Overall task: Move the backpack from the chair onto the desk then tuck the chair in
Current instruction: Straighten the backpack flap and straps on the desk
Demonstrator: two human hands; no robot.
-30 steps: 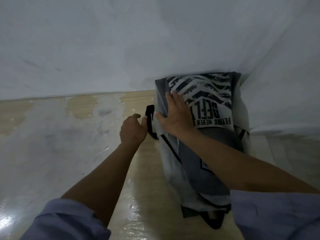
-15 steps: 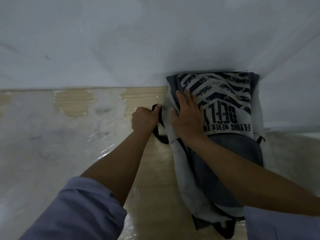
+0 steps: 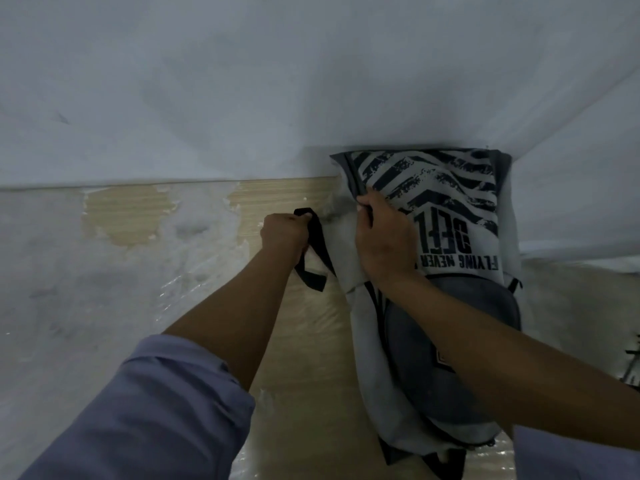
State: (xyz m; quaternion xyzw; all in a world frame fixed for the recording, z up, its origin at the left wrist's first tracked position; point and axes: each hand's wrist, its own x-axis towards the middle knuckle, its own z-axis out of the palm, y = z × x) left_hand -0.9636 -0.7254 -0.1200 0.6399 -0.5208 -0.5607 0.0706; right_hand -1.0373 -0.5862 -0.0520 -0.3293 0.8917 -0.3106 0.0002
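Note:
A grey and white backpack (image 3: 450,209) with black stripes and lettering lies on the wooden desk (image 3: 304,358), its top against the white wall in the right corner. My left hand (image 3: 285,233) is closed around the backpack's black strap (image 3: 317,251) at the bag's left side. My right hand (image 3: 384,237) grips the backpack's fabric at its upper left edge, fingers curled over it. The chair is not in view.
The desk's surface is covered with peeling, cloudy plastic film (image 3: 104,289) on the left. White walls (image 3: 277,81) close the back and right side, forming a corner behind the backpack.
The right hand went from lying flat on the bag to gripping its edge. The left hand has closed on the black strap. The view has moved closer.

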